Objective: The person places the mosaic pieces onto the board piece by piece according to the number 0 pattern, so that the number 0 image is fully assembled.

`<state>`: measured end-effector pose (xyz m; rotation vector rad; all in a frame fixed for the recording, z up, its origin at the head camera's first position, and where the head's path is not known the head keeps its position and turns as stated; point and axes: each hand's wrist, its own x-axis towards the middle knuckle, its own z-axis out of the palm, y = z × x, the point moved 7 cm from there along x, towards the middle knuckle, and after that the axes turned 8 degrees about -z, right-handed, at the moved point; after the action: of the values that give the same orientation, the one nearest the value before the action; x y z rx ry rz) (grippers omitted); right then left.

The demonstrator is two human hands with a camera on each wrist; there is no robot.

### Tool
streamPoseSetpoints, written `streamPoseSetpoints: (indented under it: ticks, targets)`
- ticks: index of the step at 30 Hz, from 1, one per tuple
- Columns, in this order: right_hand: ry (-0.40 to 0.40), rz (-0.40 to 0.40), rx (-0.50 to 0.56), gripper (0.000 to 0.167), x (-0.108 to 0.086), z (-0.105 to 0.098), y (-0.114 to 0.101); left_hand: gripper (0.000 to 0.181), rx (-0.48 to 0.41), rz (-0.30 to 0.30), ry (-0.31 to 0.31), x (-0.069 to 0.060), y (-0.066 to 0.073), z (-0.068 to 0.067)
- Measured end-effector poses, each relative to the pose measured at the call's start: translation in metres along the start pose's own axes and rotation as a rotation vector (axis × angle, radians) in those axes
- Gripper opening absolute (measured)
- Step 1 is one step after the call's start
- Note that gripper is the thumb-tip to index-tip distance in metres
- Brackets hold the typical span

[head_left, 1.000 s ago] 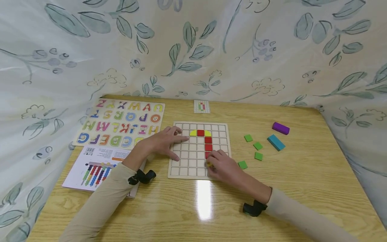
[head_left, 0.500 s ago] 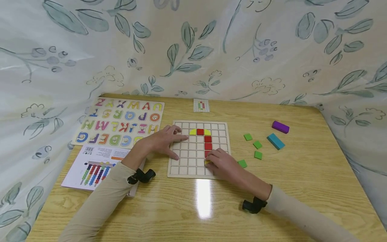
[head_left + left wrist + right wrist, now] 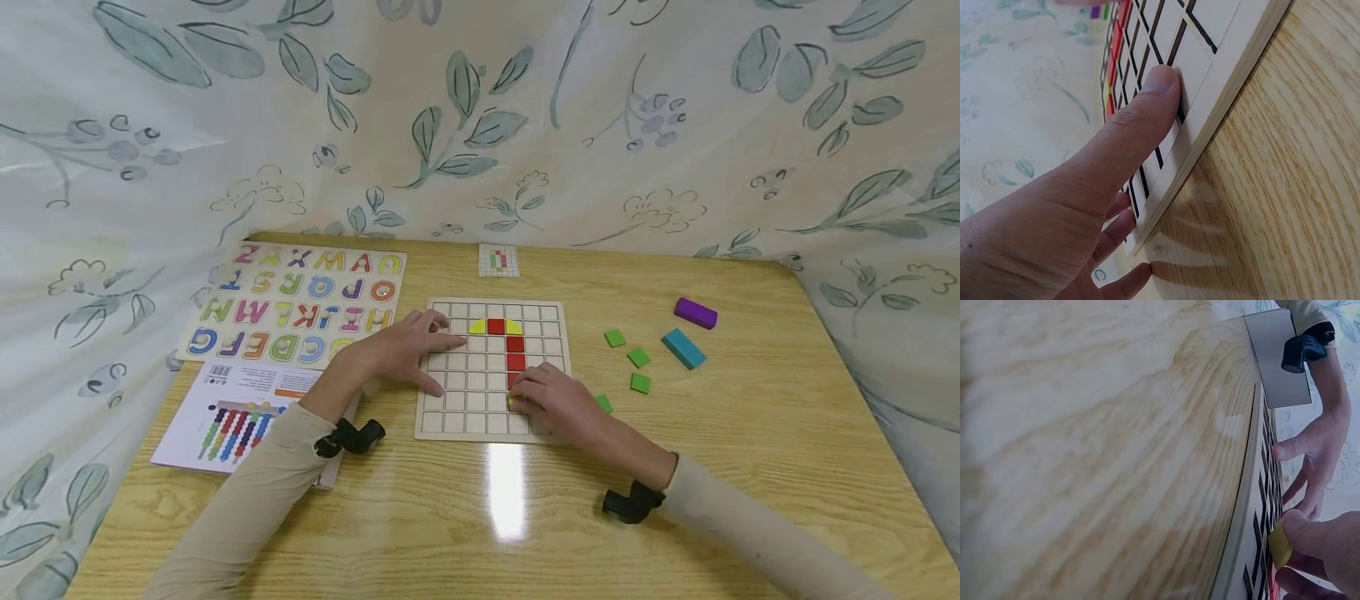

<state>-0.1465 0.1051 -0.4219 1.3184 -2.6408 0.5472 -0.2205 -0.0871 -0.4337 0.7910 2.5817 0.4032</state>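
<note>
A wooden grid board (image 3: 466,423) lies in the middle of the table. On it, a red tile (image 3: 496,327) stands between two yellow rounded tiles, and a column of red tiles (image 3: 515,362) runs down from the right one. My right hand (image 3: 558,404) pinches a yellow tile (image 3: 1279,545) between thumb and fingers, just below the lowest visible red tile; part of that tile is hidden. My left hand (image 3: 401,350) rests with spread, straight fingers on the board's left edge, its thumb (image 3: 1159,84) touching the grid.
Several green tiles (image 3: 615,338) lie right of the board, near a teal block (image 3: 683,349) and a purple block (image 3: 696,313). A small pattern card (image 3: 498,260) lies behind the board. To the left are an alphabet puzzle (image 3: 296,304) and a booklet (image 3: 187,425).
My right hand has settled slightly lower over the cell under the red column, with the yellow tile between its fingers. The left hand has stayed on the board's edge.
</note>
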Motion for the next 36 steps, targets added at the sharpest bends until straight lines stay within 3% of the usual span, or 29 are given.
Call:
streamPoseSetpoints:
  ticks: [36]
  targets:
    - [-0.06, -0.004, 0.07, 0.013, 0.0015, 0.0, 0.0031, 0.084, 0.01, -0.025, -0.016, 0.002, -0.0013, 0.0013]
